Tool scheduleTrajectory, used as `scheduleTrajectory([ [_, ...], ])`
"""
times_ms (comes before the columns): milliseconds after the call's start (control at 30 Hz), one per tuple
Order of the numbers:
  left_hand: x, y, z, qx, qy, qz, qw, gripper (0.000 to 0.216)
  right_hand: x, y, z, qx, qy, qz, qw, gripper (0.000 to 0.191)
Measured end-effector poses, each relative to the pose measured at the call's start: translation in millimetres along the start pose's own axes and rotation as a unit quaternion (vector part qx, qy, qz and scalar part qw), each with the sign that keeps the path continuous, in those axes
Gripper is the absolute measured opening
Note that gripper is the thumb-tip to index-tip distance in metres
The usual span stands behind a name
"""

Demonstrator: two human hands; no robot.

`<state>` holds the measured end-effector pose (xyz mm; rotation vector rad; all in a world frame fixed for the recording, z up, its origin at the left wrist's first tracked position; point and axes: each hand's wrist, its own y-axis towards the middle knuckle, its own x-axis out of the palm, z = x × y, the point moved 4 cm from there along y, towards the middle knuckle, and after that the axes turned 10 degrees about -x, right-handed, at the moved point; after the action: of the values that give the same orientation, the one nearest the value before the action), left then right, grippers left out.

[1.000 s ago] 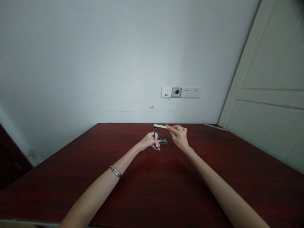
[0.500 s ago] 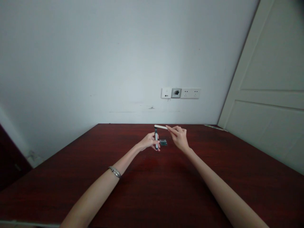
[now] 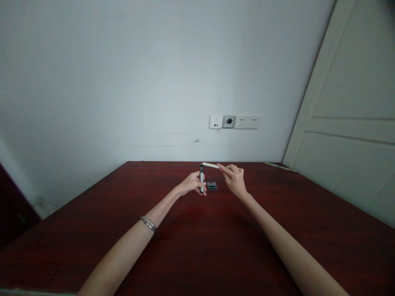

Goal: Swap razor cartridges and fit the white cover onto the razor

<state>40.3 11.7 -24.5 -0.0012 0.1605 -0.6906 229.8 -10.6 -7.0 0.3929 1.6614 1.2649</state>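
Note:
My left hand (image 3: 191, 183) is closed around the pale handle of a razor (image 3: 202, 179), held upright with its dark head at the top. My right hand (image 3: 236, 181) pinches a slim white stick-like tool (image 3: 210, 165), possibly a small brush, and points it left. The tool's far end is right beside the razor's head; whether they touch is too small to tell. A small clear case (image 3: 212, 186) with dark green contents lies on the table between the two hands.
The dark red wooden table (image 3: 197, 246) runs back to a pale wall with sockets (image 3: 247, 122) and a black plug (image 3: 229, 121). A flat, pale strip (image 3: 279, 167) lies at the back right edge, near a white panelled door (image 3: 348, 123).
The white tool's tip has shifted slightly right, from over the top of the razor's head to beside it, so the dark head shows more. Both hands keep their grips.

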Motion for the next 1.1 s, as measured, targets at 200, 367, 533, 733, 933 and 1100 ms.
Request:
scheduleTrajectory([
  [200, -10, 3, -5, -0.01, 0.017, 0.025, 0.999, 0.026, -1, 2, 10, 0.072, 0.122, 0.017, 0.99, 0.033],
  [367, -16, 6, -8, -0.019, 0.041, 0.059, 0.997, 0.023, 14, 13, -11, 0.264, 0.404, 0.021, 0.876, 0.05],
  [533, -17, 7, -6, -0.009, 0.049, 0.074, 0.996, 0.022, 21, 5, -42, 0.382, 0.555, 0.002, 0.739, 0.039],
  [733, -11, 7, 0, 0.006, 0.051, 0.07, 0.996, 0.019, 15, 1, -65, 0.425, 0.574, -0.028, 0.699, 0.037],
  [933, -9, 4, 6, 0.024, 0.052, 0.074, 0.996, 0.017, 26, -22, -96, 0.42, 0.561, -0.027, 0.713, 0.039],
  [1100, -11, 5, 3, 0.026, 0.056, 0.07, 0.996, 0.018, 26, -21, -101, 0.408, 0.569, 0.002, 0.714, 0.039],
])
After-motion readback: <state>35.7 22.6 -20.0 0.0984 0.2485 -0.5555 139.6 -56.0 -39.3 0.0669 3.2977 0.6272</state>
